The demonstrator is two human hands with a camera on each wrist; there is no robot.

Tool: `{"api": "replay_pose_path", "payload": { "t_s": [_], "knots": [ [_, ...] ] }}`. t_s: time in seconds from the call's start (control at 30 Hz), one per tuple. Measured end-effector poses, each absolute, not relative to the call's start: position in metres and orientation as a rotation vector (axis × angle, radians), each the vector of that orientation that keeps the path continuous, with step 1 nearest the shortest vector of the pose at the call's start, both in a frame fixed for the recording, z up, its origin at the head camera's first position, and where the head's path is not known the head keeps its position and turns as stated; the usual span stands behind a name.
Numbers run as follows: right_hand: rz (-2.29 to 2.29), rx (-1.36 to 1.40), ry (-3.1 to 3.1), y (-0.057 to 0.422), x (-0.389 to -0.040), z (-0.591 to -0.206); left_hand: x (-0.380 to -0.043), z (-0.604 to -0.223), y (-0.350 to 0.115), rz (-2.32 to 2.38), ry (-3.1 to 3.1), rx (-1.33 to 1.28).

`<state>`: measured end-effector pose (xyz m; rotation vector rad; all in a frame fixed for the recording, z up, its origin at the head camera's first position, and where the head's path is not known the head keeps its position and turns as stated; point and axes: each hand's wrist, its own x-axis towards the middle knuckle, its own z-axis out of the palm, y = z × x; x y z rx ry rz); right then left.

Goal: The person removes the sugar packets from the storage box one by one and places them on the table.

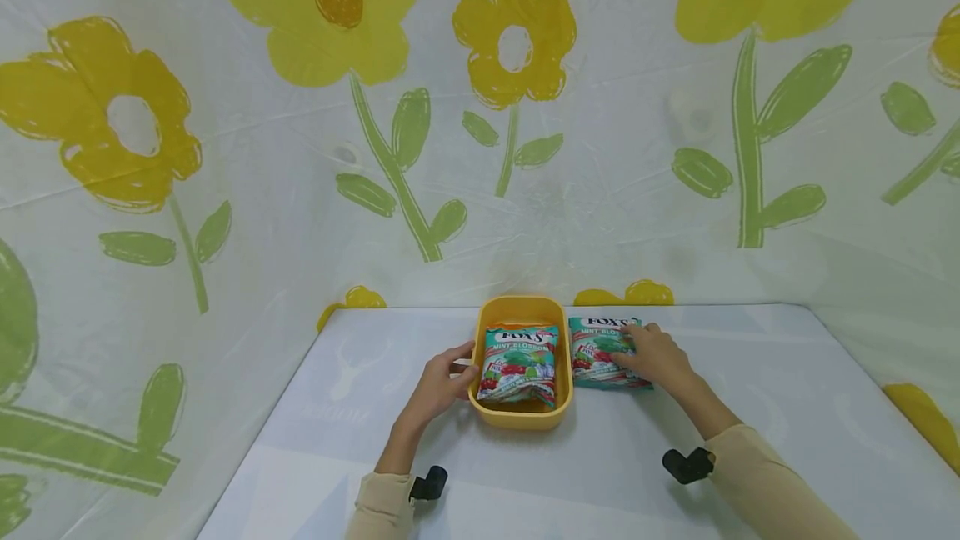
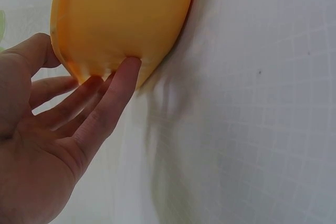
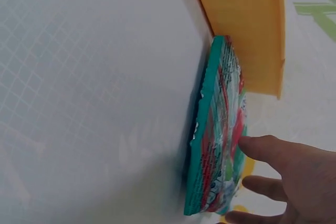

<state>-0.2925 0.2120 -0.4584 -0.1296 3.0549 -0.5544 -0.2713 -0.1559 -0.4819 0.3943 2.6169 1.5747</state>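
A yellow rectangular container (image 1: 521,421) with rounded corners stands near the table's far edge. Inside it lies a teal candy bag (image 1: 517,365) printed "FOX'S Mint Blossom", with part of another packet's orange edge showing behind. My left hand (image 1: 442,380) rests its fingertips against the container's outer left wall; in the left wrist view the fingers (image 2: 113,95) are extended and the thumb is at the rim. A second, matching candy bag (image 3: 215,135) lies flat just right of the container. Over its right part is my right hand (image 1: 658,354), thumb touching the printed face and fingers spread loosely.
The white table (image 1: 337,473) reaches back to a hanging flowered sheet (image 1: 600,148), which also encloses both sides. A small black wrist device (image 1: 430,483) is worn at the left sleeve, another black wrist device (image 1: 687,466) at the right.
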Motion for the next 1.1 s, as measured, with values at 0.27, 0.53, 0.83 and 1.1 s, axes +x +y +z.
{"api": "replay_pose_path", "payload": {
  "t_s": [0.27, 0.53, 0.83, 1.1],
  "knots": [
    [-0.506, -0.120, 3.037, 0.203, -0.288, -0.446, -0.272, -0.482, -0.156, 1.595, 2.605, 0.402],
    [-0.497, -0.126, 3.034, 0.188, -0.286, -0.438, -0.271, -0.483, -0.157, 1.599, 2.605, 0.427],
    [-0.498, -0.140, 3.033, 0.171, -0.289, -0.431, -0.272, -0.483, -0.156, 1.583, 2.616, 0.407],
    [-0.506, -0.141, 3.034, 0.161, -0.289, -0.423, -0.272, -0.482, -0.155, 1.570, 2.619, 0.387]
  ]
}}
